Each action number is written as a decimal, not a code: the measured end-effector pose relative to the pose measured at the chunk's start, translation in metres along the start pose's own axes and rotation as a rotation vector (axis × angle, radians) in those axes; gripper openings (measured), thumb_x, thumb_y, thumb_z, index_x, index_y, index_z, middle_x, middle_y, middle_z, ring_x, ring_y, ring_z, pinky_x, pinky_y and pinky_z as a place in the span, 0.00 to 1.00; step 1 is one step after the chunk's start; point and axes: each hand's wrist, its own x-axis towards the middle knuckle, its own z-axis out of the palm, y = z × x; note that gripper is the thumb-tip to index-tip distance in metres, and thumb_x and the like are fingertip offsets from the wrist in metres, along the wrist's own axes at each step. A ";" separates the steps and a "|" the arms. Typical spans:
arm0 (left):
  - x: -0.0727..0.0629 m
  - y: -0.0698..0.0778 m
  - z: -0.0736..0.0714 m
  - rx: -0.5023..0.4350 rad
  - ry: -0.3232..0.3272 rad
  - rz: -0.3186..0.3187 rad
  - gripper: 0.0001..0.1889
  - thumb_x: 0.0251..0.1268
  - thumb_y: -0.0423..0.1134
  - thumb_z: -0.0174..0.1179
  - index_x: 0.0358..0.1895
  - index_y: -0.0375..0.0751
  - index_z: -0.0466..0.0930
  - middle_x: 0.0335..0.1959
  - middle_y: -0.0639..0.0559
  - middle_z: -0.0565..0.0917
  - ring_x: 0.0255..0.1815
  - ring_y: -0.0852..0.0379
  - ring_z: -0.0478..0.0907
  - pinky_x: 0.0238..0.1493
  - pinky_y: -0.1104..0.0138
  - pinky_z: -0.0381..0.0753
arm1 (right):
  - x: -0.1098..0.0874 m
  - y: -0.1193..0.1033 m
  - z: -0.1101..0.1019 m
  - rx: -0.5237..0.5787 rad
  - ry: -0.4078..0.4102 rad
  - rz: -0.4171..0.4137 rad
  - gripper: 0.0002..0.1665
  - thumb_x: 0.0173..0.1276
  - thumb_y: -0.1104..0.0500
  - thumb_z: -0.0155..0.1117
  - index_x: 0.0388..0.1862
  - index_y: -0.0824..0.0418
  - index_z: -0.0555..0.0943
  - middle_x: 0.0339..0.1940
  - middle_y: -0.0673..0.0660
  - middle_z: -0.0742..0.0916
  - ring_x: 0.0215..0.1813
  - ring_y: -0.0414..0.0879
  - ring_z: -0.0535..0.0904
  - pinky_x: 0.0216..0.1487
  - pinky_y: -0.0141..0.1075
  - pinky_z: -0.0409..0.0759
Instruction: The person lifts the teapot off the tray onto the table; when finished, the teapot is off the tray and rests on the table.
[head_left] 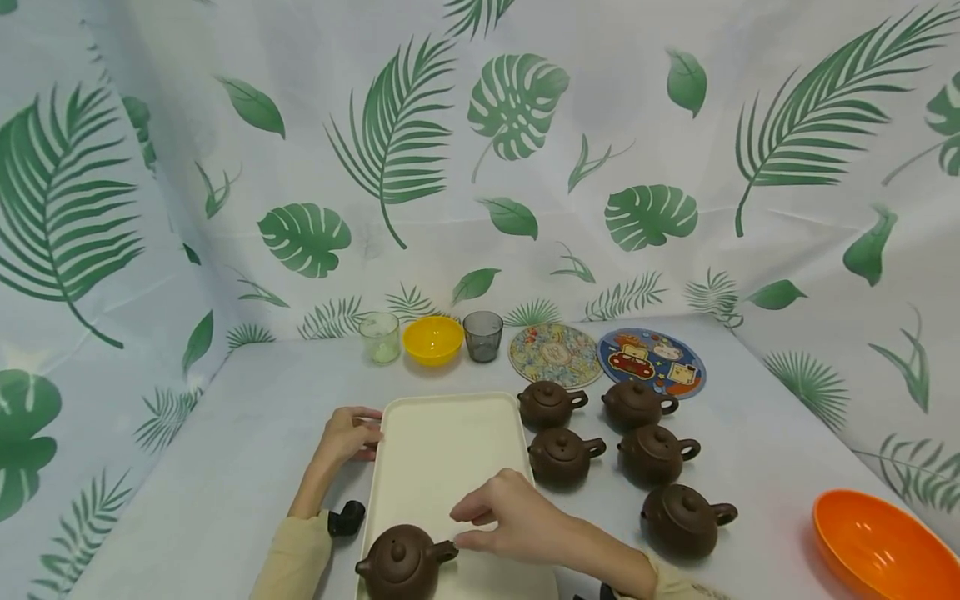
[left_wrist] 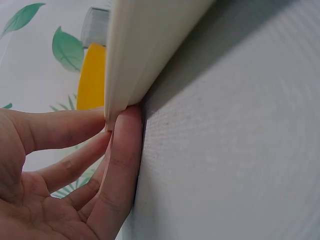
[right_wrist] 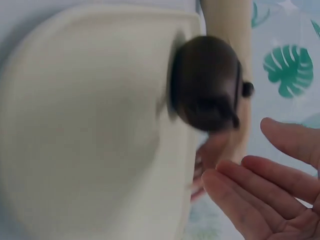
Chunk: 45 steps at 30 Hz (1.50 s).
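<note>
A cream rectangular tray lies on the table in front of me. My left hand pinches its left rim, thumb on the outer edge and a finger tucked low beside the tabletop, as the left wrist view shows. One dark brown teapot stands upright on the near left part of the tray, its handle pointing right. My right hand hovers over the tray just right of that handle, fingers extended and holding nothing. In the right wrist view the teapot appears apart from the fingertips.
Several more brown teapots stand right of the tray. Behind it are a clear green glass, a yellow bowl, a grey glass and two round patterned mats. An orange bowl sits at the near right.
</note>
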 end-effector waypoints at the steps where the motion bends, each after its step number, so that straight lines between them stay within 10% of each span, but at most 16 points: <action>1: 0.000 0.000 0.000 0.002 0.001 0.000 0.20 0.54 0.23 0.60 0.53 0.25 0.76 0.37 0.37 0.83 0.23 0.58 0.80 0.22 0.68 0.83 | 0.003 -0.001 0.005 -0.022 -0.008 -0.015 0.13 0.59 0.61 0.71 0.42 0.66 0.87 0.41 0.55 0.89 0.42 0.37 0.85 0.39 0.19 0.80; 8: 0.004 0.000 -0.001 0.003 -0.002 -0.002 0.20 0.54 0.24 0.60 0.53 0.26 0.77 0.37 0.38 0.83 0.24 0.58 0.80 0.22 0.68 0.83 | 0.017 -0.002 0.028 -0.196 0.004 -0.136 0.05 0.58 0.60 0.72 0.33 0.59 0.89 0.29 0.45 0.89 0.30 0.18 0.76 0.31 0.13 0.74; 28: 0.000 -0.002 0.001 0.004 0.002 0.005 0.20 0.53 0.23 0.60 0.53 0.25 0.77 0.36 0.38 0.83 0.23 0.58 0.80 0.22 0.68 0.83 | 0.016 -0.007 0.036 -0.218 0.070 -0.010 0.03 0.53 0.60 0.75 0.27 0.58 0.90 0.24 0.44 0.88 0.25 0.20 0.75 0.25 0.14 0.72; 37: 0.001 -0.002 0.001 0.002 0.000 0.008 0.20 0.54 0.23 0.60 0.53 0.25 0.76 0.37 0.36 0.84 0.24 0.58 0.80 0.22 0.68 0.83 | -0.002 -0.008 -0.008 -0.119 0.046 -0.074 0.05 0.55 0.63 0.73 0.32 0.61 0.90 0.28 0.48 0.89 0.27 0.21 0.77 0.25 0.19 0.77; 45: 0.001 -0.001 0.000 -0.005 0.000 0.011 0.20 0.53 0.23 0.60 0.53 0.25 0.76 0.38 0.36 0.84 0.24 0.57 0.81 0.23 0.67 0.84 | -0.042 0.012 -0.061 0.019 0.039 0.029 0.07 0.56 0.63 0.73 0.33 0.65 0.89 0.29 0.49 0.89 0.30 0.31 0.83 0.26 0.27 0.82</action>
